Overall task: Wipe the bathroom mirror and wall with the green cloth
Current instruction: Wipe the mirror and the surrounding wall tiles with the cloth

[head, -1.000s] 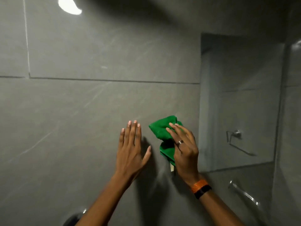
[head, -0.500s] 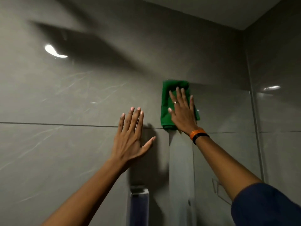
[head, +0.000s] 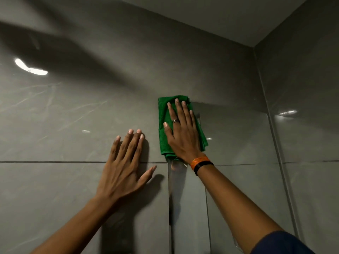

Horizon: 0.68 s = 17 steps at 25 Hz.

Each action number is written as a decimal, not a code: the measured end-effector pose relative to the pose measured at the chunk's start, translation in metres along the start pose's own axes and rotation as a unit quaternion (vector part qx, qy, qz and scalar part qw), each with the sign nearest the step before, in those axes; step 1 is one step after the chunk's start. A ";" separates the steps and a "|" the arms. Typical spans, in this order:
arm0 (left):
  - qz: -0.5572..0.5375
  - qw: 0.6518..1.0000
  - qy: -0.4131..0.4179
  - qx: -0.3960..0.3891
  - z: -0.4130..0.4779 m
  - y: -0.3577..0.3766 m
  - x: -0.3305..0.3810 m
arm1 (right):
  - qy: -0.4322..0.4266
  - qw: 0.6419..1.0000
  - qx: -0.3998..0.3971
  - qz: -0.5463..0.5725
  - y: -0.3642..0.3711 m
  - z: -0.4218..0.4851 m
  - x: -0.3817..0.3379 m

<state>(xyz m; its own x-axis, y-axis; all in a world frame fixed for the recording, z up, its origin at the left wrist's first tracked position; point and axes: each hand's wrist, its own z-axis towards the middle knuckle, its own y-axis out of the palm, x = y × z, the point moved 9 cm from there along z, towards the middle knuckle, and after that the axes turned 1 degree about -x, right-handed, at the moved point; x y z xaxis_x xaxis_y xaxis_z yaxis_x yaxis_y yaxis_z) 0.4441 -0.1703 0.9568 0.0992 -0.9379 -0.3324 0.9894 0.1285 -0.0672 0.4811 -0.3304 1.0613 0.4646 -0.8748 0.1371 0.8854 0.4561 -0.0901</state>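
Observation:
The green cloth [head: 164, 125] is pressed flat against the grey tiled wall [head: 73, 116], at the top left corner of the mirror [head: 238, 147]. My right hand [head: 183, 132] lies spread on the cloth, fingers pointing up, holding it to the surface; a ring and orange and black wristbands show. My left hand [head: 124, 167] rests open and flat on the wall tile just left of the cloth, holding nothing. The cloth's lower right part is hidden under my right hand.
The mirror's left edge [head: 169, 208] runs down below the cloth. A side wall [head: 308, 125] meets the mirror wall in a corner at the right. The ceiling [head: 229, 19] is close above. A horizontal grout line [head: 55, 162] crosses the tiles.
My right hand and the cloth have gone from low on the mirror's left edge up to its top corner. My view has tilted upward. The left hand stays flat on the wall.

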 end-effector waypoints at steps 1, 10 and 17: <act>0.001 1.000 0.001 0.002 0.001 -0.001 0.001 | -0.001 1.000 0.003 -0.001 -0.001 0.004 0.004; -0.006 1.000 -0.003 0.014 0.021 -0.008 0.009 | 0.035 0.997 0.021 -0.072 -0.012 0.014 0.056; 0.000 1.000 -0.001 0.027 0.021 -0.010 0.010 | 0.095 0.988 0.028 -0.116 -0.023 -0.002 0.135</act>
<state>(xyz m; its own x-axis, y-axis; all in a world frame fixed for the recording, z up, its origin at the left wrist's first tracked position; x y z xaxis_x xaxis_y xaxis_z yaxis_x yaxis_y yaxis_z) 0.4375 -0.1874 0.9737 0.0984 -0.9385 -0.3310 0.9938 0.1103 -0.0171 0.5238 -0.4595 1.0804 0.2414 -0.9696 -0.0403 0.9699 0.2424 -0.0223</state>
